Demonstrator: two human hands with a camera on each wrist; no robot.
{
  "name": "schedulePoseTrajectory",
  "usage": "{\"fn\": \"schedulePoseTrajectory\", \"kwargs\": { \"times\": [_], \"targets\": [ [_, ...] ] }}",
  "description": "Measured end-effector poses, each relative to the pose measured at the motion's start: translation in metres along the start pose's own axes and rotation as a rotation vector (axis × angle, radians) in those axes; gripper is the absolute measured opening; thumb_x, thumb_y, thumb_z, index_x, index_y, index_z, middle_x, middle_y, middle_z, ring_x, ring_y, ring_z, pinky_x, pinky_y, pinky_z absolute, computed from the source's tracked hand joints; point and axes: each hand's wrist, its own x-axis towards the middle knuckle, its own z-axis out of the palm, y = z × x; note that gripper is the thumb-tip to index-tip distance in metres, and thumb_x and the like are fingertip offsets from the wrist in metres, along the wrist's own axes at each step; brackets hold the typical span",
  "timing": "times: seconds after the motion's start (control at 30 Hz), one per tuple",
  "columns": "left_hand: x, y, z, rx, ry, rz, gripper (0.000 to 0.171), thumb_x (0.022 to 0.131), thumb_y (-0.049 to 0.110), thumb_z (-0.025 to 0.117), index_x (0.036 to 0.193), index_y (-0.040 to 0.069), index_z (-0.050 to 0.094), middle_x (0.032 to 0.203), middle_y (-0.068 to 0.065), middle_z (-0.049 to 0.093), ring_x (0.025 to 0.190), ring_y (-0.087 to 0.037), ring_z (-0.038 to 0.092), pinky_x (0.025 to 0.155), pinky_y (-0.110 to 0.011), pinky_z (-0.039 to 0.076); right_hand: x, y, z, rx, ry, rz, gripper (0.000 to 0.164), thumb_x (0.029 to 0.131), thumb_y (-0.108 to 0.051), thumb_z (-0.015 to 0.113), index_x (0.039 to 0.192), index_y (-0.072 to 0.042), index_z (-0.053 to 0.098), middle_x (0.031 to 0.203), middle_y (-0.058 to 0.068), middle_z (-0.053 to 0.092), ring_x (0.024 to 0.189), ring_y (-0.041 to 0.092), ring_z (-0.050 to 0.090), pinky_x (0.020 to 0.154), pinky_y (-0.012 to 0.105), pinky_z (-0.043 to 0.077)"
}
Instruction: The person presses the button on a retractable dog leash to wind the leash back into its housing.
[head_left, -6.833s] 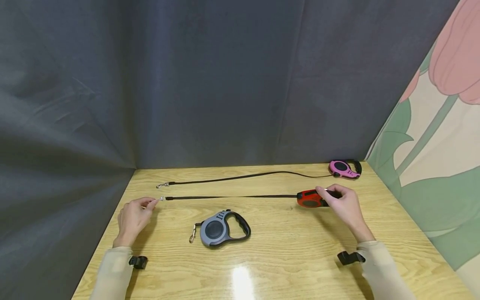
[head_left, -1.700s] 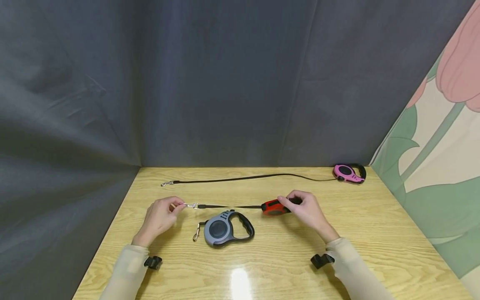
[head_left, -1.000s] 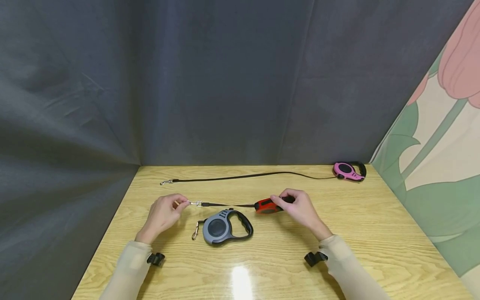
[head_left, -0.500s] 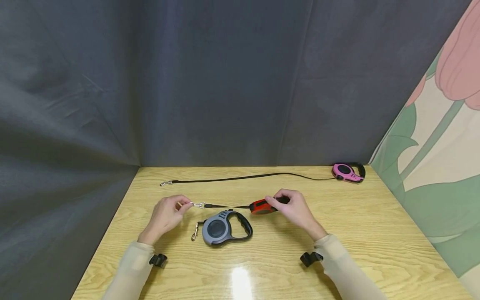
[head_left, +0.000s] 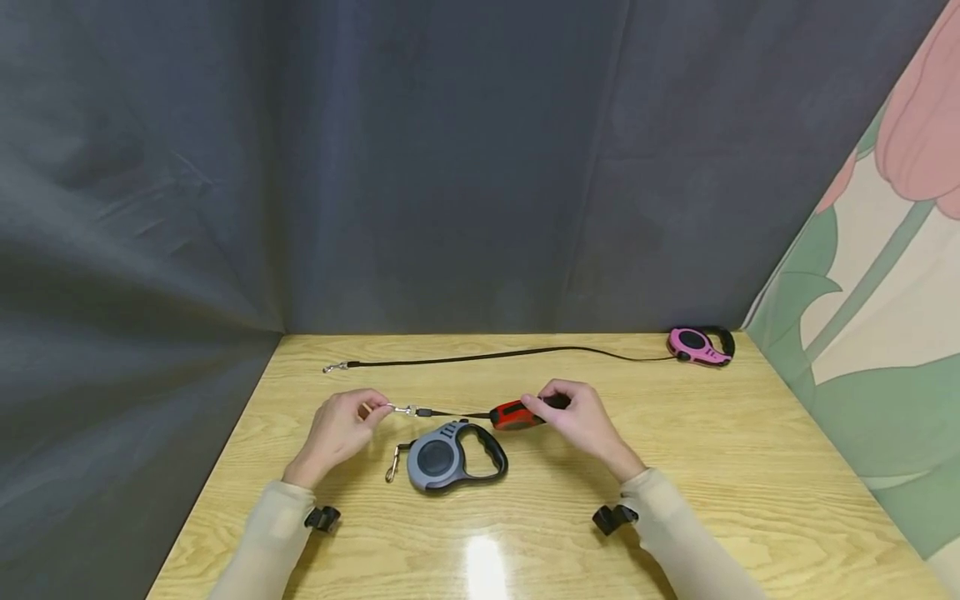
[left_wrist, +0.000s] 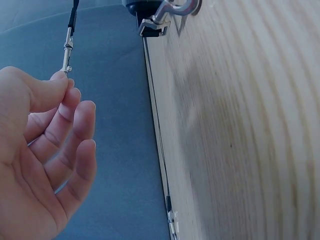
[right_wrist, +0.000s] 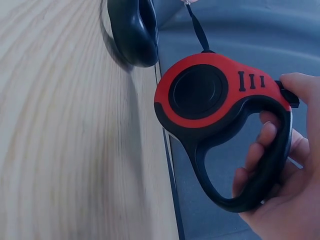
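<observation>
My right hand (head_left: 581, 417) grips the black handle of a red retractable dog leash (right_wrist: 235, 77), its fingers through the loop and the thumb at the black button. A short black strap (head_left: 453, 414) runs left from the red case. At its end is a silver snap hook (left_wrist: 67, 52), which my left hand (head_left: 341, 427) pinches between thumb and fingertips. Both hands hold the leash above the table. Just in front of the strap lies a grey retractable leash (head_left: 435, 457) with a black handle and its own hook (head_left: 392, 465) at the left.
At the table's back right lies a pink retractable leash (head_left: 697, 345). Its black strap (head_left: 480, 356) stretches left to a silver hook (head_left: 335, 367). A dark curtain (head_left: 450, 167) stands behind the wooden table (head_left: 525, 533), with a floral panel (head_left: 847, 333) on the right.
Both hands have come closer together, the right one moving left with the red case and the left one slightly right. The strap between them has become much shorter. Grey and pink leashes stay put.
</observation>
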Motion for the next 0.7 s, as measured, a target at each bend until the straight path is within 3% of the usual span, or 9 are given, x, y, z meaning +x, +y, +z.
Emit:
{"fn": "schedulePoseTrajectory", "kwargs": {
  "times": [0.7],
  "targets": [
    [0.002,0.011,0.006,-0.024,-0.031,0.025,0.008,0.1,0.03,0.076,0.099,0.023,0.081,0.088,0.012,0.077,0.078,-0.006,0.066,0.068,-0.03,0.051,0.002,-0.013,0.013,0.018,-0.026,-0.01,0.025,0.094,-0.044,0.082,0.084,-0.022,0.076,0.08,-0.003,0.071,0.069,0.017,0.057,0.067,0.028,0.047]
  ]
}}
